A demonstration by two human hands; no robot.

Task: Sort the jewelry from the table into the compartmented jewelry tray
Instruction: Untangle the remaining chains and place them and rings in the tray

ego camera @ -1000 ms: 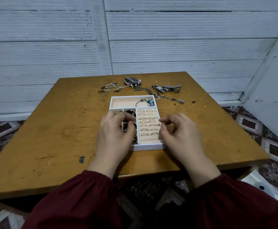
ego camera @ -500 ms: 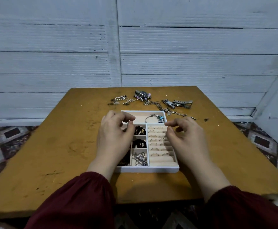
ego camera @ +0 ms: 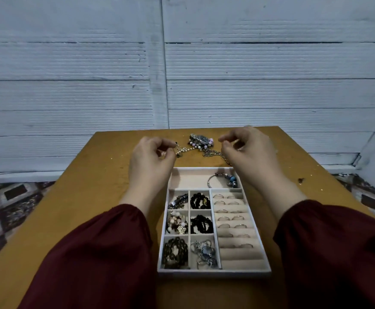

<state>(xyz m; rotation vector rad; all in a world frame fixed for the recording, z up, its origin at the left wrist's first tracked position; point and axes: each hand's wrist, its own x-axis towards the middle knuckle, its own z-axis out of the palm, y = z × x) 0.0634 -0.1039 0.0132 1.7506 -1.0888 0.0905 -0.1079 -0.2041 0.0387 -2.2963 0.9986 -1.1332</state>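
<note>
The white compartmented tray (ego camera: 213, 274) lies between my forearms. Its wide far compartment holds a charm bracelet (ego camera: 224, 179). Its small left compartments hold dark bead bracelets (ego camera: 201, 200) and other pieces, and several rings (ego camera: 228, 218) sit in the right-hand ring rolls. Beyond the tray on the table lie a pearl strand (ego camera: 187, 149), a watch with pink beads (ego camera: 201, 139) and a metal chain (ego camera: 213, 153). My left hand (ego camera: 150, 159) pinches the left end of the pearl strand. My right hand (ego camera: 249, 150) hovers with curled fingers over the chain's right end, covering what lies under it.
The brown wooden table (ego camera: 92, 197) ends close behind the jewelry at a white plank wall (ego camera: 182, 85). A small dark speck (ego camera: 301, 180) lies on the table at the right. Patterned floor tiles (ego camera: 14, 204) show at the left.
Both hands have moved from over the tray to the loose jewelry beyond it. The left thumb and finger have closed at the pearl strand. The view has moved closer to the tray.
</note>
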